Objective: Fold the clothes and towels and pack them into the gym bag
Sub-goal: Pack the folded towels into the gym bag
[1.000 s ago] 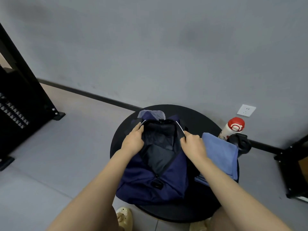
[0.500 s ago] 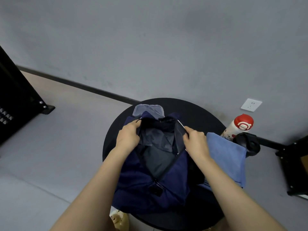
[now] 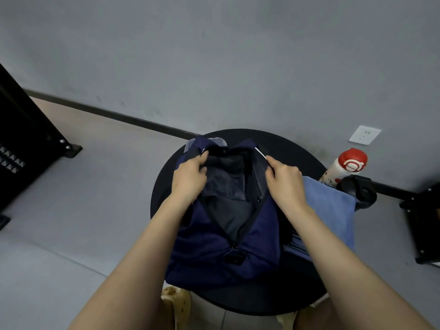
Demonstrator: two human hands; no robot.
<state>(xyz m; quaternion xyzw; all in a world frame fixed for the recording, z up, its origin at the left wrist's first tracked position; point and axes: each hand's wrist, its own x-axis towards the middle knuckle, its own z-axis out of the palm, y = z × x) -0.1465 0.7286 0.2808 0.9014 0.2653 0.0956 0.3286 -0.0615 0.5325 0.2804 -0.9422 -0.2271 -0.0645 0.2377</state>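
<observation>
A navy gym bag lies unzipped on a round black table. My left hand grips the left edge of its opening, and my right hand grips the right edge, holding the mouth spread. Dark grey fabric shows inside the bag. A folded blue towel lies on the table to the right of the bag, beside my right wrist. A pale grey cloth peeks out behind the bag's far end.
A white bottle with a red cap and a black round object stand at the table's right edge. A black rack stands at the left, a black frame at the right. A wall socket is behind.
Both hands have pulled the bag's opening wider apart. The camera has shifted slightly, so the table sits more to the right in view.
</observation>
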